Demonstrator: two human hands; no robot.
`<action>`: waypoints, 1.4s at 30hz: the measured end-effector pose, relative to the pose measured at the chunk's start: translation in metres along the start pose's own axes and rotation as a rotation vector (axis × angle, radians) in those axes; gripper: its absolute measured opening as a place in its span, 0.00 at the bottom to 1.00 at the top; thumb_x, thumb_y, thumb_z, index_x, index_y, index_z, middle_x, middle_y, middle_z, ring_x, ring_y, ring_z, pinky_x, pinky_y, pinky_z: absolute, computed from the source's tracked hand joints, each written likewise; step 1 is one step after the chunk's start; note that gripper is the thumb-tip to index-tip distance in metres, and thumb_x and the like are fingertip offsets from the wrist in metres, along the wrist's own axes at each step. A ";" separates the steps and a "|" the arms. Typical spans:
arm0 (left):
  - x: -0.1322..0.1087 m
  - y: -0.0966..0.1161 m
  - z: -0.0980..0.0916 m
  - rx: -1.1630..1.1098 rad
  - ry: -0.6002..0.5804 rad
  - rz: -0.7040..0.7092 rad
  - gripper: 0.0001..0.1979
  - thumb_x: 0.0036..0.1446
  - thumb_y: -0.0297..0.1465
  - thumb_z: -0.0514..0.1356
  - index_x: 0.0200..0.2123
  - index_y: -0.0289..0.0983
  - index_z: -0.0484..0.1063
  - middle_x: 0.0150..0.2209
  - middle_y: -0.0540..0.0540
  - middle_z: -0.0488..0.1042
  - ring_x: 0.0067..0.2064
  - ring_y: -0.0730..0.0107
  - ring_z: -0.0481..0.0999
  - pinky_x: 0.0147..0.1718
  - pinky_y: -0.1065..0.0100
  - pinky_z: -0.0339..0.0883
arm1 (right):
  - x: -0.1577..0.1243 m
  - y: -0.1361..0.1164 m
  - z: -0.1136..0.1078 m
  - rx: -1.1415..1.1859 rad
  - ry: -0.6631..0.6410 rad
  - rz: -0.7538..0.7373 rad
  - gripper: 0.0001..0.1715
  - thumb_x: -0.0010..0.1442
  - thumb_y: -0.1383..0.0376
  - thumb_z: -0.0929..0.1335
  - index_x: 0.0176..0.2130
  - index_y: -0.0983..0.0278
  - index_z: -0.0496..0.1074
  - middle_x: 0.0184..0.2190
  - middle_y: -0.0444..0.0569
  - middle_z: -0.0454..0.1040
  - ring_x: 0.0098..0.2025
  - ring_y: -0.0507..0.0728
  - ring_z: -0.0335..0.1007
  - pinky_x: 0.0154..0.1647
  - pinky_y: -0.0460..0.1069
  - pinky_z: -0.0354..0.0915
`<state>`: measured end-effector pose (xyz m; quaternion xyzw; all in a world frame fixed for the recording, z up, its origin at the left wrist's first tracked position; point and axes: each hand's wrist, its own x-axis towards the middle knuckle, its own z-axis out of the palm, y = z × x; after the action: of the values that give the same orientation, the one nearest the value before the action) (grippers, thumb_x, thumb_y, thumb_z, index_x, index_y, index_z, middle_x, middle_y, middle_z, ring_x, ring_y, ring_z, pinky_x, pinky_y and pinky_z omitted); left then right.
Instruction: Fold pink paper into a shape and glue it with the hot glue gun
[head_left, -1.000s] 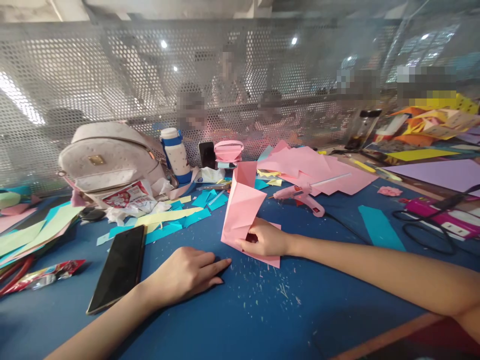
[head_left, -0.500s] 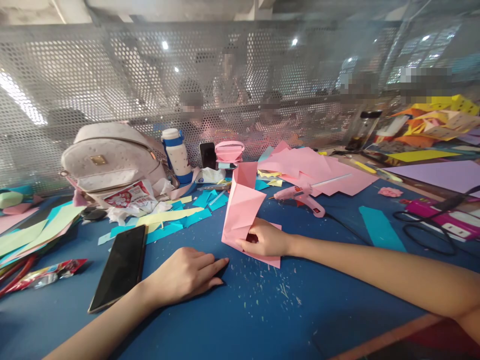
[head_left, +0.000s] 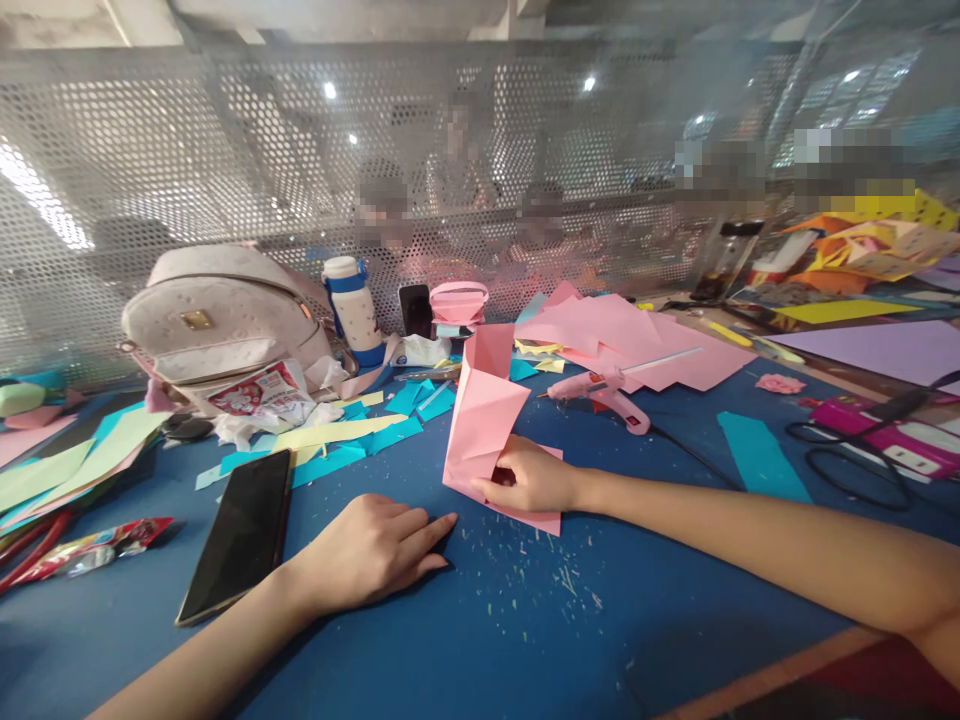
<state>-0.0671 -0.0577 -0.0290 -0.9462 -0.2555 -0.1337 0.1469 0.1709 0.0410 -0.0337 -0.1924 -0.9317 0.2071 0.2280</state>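
My right hand (head_left: 532,476) is closed on the lower edge of a folded pink paper (head_left: 484,420) that stands up from the blue table (head_left: 525,620). Something small and red shows between its fingers, too small to name. My left hand (head_left: 371,550) lies on the table just left of the paper, fingers loosely stretched toward it, holding nothing. A black phone (head_left: 238,530) lies face up to the left of that hand.
A pink glue gun (head_left: 600,392) and loose pink sheets (head_left: 630,340) lie behind the paper. A white backpack (head_left: 217,315), a bottle (head_left: 351,310) and paper scraps (head_left: 337,440) are at the left. Black scissors (head_left: 847,455) lie at the right. A perforated screen (head_left: 225,150) closes the far side; people sit behind it.
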 end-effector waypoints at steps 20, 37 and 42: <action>0.006 0.009 -0.001 0.136 -0.020 0.013 0.20 0.69 0.36 0.49 0.52 0.27 0.68 0.23 0.49 0.70 0.20 0.70 0.70 0.15 0.69 0.60 | 0.001 -0.001 0.000 0.002 0.000 0.028 0.21 0.59 0.59 0.63 0.19 0.63 0.56 0.17 0.41 0.58 0.21 0.49 0.50 0.24 0.47 0.50; 0.006 0.006 -0.002 0.102 -0.164 -0.104 0.21 0.69 0.37 0.48 0.57 0.31 0.65 0.27 0.50 0.73 0.22 0.67 0.73 0.17 0.66 0.57 | 0.002 -0.001 -0.001 0.029 -0.005 0.018 0.19 0.59 0.60 0.63 0.20 0.63 0.57 0.18 0.40 0.58 0.21 0.48 0.49 0.24 0.47 0.49; 0.001 0.004 0.005 0.007 0.012 -0.215 0.14 0.68 0.34 0.50 0.47 0.35 0.73 0.27 0.49 0.72 0.25 0.69 0.73 0.21 0.69 0.58 | 0.002 -0.003 -0.002 0.045 -0.012 0.006 0.18 0.59 0.61 0.63 0.21 0.64 0.58 0.17 0.39 0.57 0.21 0.48 0.49 0.25 0.46 0.49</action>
<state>-0.0632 -0.0589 -0.0340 -0.9120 -0.3550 -0.1534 0.1368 0.1695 0.0401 -0.0302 -0.1886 -0.9277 0.2296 0.2261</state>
